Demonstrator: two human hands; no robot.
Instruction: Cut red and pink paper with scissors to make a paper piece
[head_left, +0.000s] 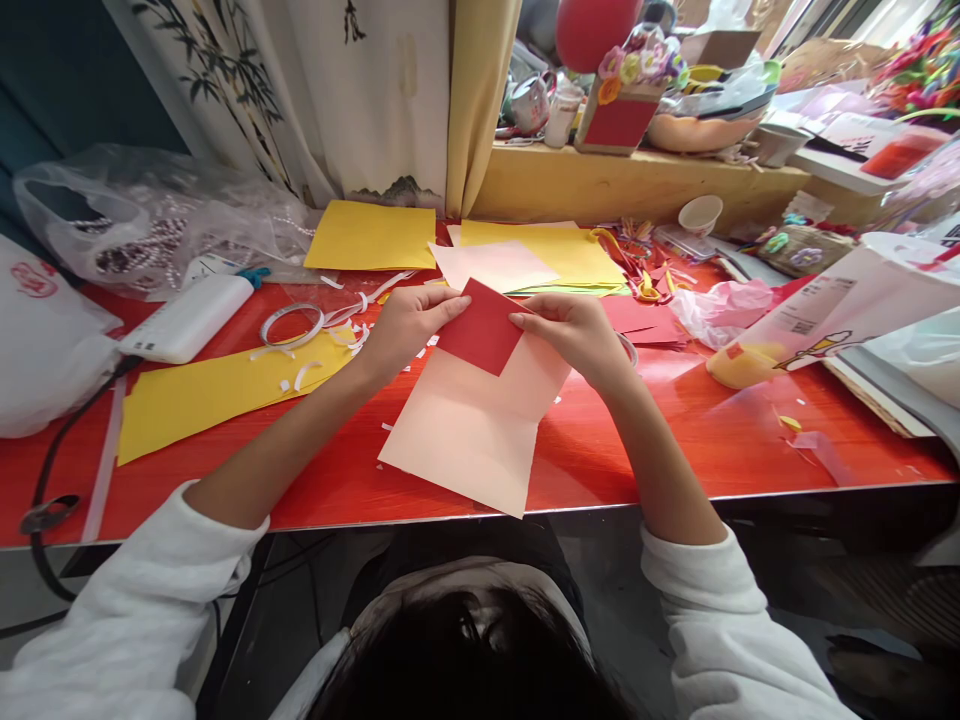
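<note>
A square of red paper (484, 330) is held up between my two hands, one corner pointing down toward me. My left hand (409, 325) pinches its left side between thumb and fingers. On its right side my right hand (574, 330) grips it the same way. Below the square, a larger pale pink sheet (469, 430) with a crease across it lies on the red table. Part of that sheet is covered by the red square. Another light pink sheet (495, 265) lies behind my hands, over yellow paper (544, 245).
Long yellow strips (225, 390), a tape roll (291, 323) and a white power strip (187, 320) lie at left. At right stand a drink cup (832, 310) and red paper pieces (649, 322). White scraps dot the red tabletop (600, 460). A crowded windowsill (525, 185) is behind.
</note>
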